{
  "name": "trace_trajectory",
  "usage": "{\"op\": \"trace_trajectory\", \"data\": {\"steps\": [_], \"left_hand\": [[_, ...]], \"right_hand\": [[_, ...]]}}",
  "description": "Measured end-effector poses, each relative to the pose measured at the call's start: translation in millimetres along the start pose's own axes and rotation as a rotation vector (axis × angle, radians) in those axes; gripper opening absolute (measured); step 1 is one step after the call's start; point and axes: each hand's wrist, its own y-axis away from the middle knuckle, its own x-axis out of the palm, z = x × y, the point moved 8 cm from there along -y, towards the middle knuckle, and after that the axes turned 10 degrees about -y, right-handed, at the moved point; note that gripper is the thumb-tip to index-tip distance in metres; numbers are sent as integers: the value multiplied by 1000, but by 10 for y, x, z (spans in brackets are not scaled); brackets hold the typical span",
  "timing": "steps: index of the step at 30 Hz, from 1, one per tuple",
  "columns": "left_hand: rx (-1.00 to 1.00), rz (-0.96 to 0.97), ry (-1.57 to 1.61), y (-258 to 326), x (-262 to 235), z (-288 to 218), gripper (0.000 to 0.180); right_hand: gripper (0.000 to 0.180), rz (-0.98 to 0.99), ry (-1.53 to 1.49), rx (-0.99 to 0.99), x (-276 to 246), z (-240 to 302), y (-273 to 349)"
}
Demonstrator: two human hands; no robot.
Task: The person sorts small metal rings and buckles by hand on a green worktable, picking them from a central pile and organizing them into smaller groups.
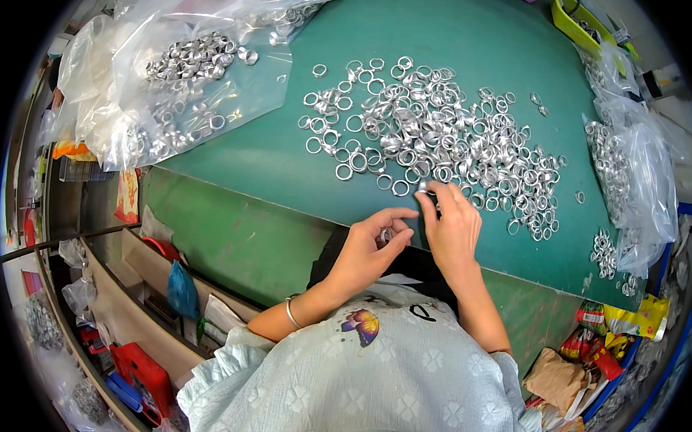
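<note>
Many silvery metal rings (pixel 411 126) lie in a loose heap on a green tabletop (pixel 283 172). At the heap's near edge, my right hand (pixel 451 224) pinches one ring (pixel 423 187) between thumb and fingertips. Just left of it, my left hand (pixel 374 245) is curled around several rings (pixel 385 235), which show between thumb and fingers at the table's front edge. The two hands are close together but apart. A bangle (pixel 291 312) circles my left wrist.
Clear plastic bags (pixel 197 107) with more rings lie at the far left. Another bag of rings (pixel 611 169) sits along the right edge, with a small pile of rings (pixel 603 254) near it. A yellow-green bin (pixel 575 21) stands at the far right. Shelves (pixel 97 293) line the left side.
</note>
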Motion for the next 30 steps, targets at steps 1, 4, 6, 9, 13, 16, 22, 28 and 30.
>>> {"op": "trace_trajectory", "data": {"steps": [1,4,6,9,13,16,22,28,30], "left_hand": [[10,-28,-5,4,-22,-44,29],[74,-107,-3,43,-82,-208,37],[220,-95,-130,35,-52,-331,38],[327,-92,-167,30,8,-358,37],[247,-37,-54,8,2,-324,32],[239,-28,29,24,-64,-344,34],[301,15,193,13,-23,-277,18],[-113,219,807,130,-38,-118,6],[-57,250,783,152,-149,72,18]], "right_hand": [[17,25,-172,130,9,-117,22],[13,164,-793,563,82,-245,194],[14,289,-1261,870,169,-130,372],[16,304,-1345,924,205,-91,512],[22,219,-1491,919,179,-122,512],[25,157,-1644,938,165,-65,441],[23,161,-1480,913,163,-8,426],[16,158,-1588,743,105,-143,315],[15,100,-1039,486,33,-49,116]]}}
